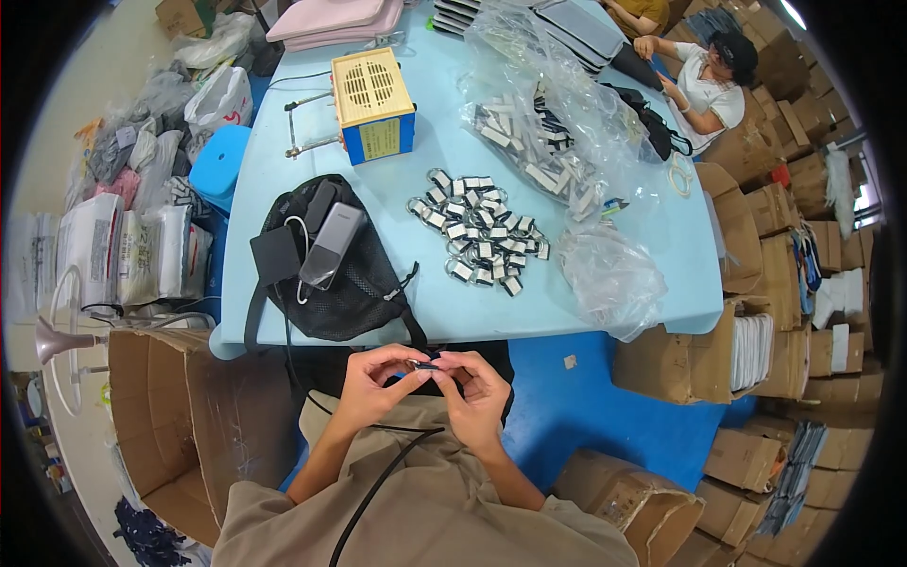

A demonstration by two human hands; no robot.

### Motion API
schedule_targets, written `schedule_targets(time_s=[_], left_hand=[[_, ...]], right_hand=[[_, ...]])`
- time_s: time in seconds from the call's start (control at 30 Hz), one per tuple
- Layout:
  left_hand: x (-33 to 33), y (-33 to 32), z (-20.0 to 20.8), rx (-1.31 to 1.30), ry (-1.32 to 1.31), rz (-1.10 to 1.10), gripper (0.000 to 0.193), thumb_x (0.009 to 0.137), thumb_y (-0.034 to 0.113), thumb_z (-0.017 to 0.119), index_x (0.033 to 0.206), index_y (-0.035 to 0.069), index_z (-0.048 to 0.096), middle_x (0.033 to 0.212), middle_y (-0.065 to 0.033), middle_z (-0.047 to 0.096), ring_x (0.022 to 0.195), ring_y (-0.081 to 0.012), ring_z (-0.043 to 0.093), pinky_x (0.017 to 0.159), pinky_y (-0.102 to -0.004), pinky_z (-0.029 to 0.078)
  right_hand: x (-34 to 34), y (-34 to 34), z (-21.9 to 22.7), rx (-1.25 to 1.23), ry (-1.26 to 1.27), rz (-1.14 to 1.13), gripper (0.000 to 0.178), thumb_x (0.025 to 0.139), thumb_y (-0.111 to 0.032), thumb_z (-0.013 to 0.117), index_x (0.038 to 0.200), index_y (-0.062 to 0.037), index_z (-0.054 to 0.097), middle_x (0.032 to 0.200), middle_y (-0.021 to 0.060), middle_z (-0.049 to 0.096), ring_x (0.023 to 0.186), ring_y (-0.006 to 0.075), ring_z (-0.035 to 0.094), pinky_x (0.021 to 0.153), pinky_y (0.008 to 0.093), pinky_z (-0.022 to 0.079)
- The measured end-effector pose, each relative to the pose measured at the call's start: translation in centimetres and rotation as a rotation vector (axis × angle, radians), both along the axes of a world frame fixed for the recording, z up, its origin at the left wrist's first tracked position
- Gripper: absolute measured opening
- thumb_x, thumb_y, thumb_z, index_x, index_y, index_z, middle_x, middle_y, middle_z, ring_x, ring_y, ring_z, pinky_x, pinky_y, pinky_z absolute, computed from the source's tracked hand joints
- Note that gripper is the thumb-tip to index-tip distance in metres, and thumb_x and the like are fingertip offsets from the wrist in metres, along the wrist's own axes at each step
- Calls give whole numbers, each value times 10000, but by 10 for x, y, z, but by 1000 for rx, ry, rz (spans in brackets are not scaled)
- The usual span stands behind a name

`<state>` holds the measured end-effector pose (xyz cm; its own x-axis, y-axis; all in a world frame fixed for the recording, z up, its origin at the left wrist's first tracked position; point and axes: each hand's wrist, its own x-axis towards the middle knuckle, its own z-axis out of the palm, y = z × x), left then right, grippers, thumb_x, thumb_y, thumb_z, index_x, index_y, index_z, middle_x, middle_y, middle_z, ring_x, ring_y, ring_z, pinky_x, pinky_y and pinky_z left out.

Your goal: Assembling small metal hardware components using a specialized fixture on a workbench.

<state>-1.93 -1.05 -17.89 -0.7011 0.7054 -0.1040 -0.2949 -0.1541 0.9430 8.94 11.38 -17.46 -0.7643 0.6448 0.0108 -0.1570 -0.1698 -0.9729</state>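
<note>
Both my hands meet over my lap, just off the table's near edge. My left hand (380,380) and my right hand (470,389) are closed, fingertips pinching a small black key ring strap (427,367) between them. A bit of metal shows at its left end; the fingers cover much of the rest. Beyond them on the pale blue table (397,227) lies a loose pile of key ring straps (482,231), black and white with metal rings. Behind the pile, a clear plastic bag (557,142) holds many similar black and white pieces.
A black mesh bag (354,293) with a grey power bank (333,246) lies at left. Behind it stands a blue-and-wood box (375,104). A crumpled clear bag (609,274) sits right. Cardboard boxes (203,416) flank me. At the far right a co-worker (713,90) sits.
</note>
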Motion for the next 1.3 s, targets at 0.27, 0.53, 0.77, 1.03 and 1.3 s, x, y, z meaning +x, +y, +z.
schedule_targets(time_s=[0.27,0.53,0.77,1.03,1.3], left_hand=[[-19,-4,25,-119,33,-49,212,890,12,793,1089,-53,758,1069,-97,754,982,-119,684,873,-266,559],[-244,-29,90,-265,436,423,326,833,101,851,1111,-38,753,915,-121,781,823,-138,727,801,-254,568],[-405,-24,24,-446,207,527,361,768,64,898,1065,-67,738,868,-114,754,713,-146,725,635,-205,589],[-409,8,20,-433,81,410,355,784,64,878,1075,-71,726,897,-80,728,749,-130,699,671,-197,580],[-409,4,15,-490,111,390,354,791,67,868,1087,-66,727,893,-88,737,734,-126,703,643,-192,574]], right_hand=[[16,6,2,36,-106,-96,301,875,87,748,1163,57,666,982,106,727,913,152,705,855,286,571],[26,28,-34,218,-165,-90,72,911,26,722,978,45,703,901,74,699,810,119,686,728,252,541],[30,27,-66,223,-297,28,87,909,-29,743,974,26,729,911,82,722,808,124,703,727,259,558],[38,25,-74,216,-309,0,104,909,-58,742,969,26,729,868,102,718,762,152,704,696,276,545],[38,28,-64,235,-305,15,95,908,-46,733,962,32,721,870,109,717,760,156,704,694,275,545]])
